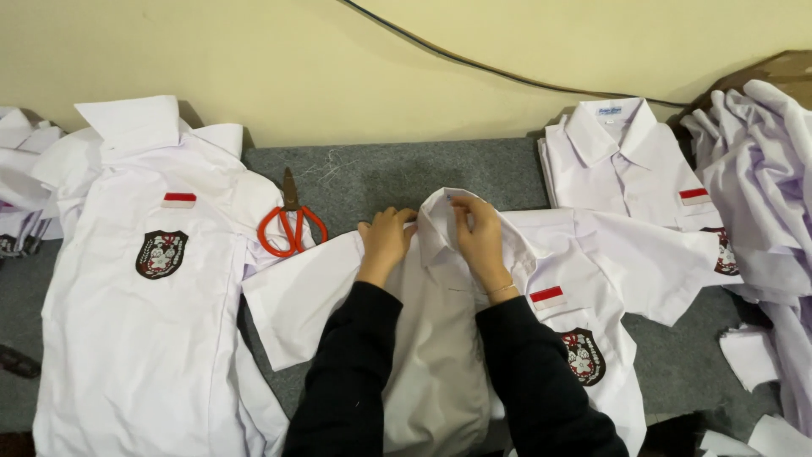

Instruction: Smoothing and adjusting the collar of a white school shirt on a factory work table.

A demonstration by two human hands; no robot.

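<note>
A white short-sleeved shirt [440, 338] lies face up on the grey felt table [381, 173], with a red-and-white patch and a dark crest badge on its chest. My left hand [385, 241] presses on the shirt just left of the collar. My right hand [480, 237] pinches the collar [436, 211] at its top edge. Both my forearms are in black sleeves and cover the shirt's middle.
Another white shirt [144, 322] with the same badge lies spread at left. Orange-handled scissors [290, 227] rest between the two shirts. A folded shirt [622, 165] sits at back right, beside a heap of white shirts [761, 186]. A dark cable [507, 72] runs along the wall.
</note>
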